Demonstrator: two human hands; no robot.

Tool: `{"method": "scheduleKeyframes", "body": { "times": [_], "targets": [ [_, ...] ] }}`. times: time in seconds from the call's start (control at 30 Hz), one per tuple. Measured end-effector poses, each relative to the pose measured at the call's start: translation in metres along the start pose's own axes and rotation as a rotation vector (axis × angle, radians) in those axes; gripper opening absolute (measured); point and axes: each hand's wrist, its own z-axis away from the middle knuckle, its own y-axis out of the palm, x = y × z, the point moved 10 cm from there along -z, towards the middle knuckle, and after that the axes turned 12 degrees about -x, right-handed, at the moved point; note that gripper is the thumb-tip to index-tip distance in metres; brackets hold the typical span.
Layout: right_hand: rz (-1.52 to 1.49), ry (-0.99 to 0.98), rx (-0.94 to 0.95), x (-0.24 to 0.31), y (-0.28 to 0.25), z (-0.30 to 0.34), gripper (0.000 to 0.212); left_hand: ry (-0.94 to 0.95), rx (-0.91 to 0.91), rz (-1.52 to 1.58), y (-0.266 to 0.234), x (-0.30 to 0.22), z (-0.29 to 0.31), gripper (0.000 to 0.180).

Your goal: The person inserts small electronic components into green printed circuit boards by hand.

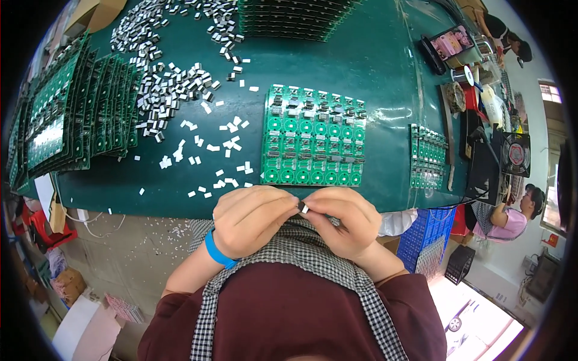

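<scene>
Close to the table's near edge, my left hand (250,218) and my right hand (348,220) meet fingertip to fingertip. Pinched between them is a small black block with a white face (303,208), partly hidden by the fingers. Just beyond my hands lies a green circuit board panel (313,137), flat on the table, with rows of round outlines and small dark and white parts on it. Loose white pieces (232,144) are scattered left of the panel. Farther left, a heap of similar black-and-white blocks (159,99) spreads toward the back.
Stacks of green boards (66,114) stand on edge at the left, with more boards (295,18) at the back. A smaller board panel (428,153) lies right. Beyond it are a solder wire spool (462,75), a phone (453,45) and a fan (516,154). Another person (509,219) sits far right.
</scene>
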Motion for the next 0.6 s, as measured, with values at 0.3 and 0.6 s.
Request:
{"method": "scheduleKeyframes", "body": {
  "times": [0.3,0.6],
  "targets": [
    [0.189,0.214,-0.067,-0.056,-0.037,-0.030,0.013,-0.010,-0.082,-0.270,-0.033,0.020,-0.002,0.015],
    [0.524,0.059,0.174,-0.101,-0.049,-0.059,0.015,-0.420,-0.085,-0.911,-0.106,0.120,-0.011,0.020]
  ]
}}
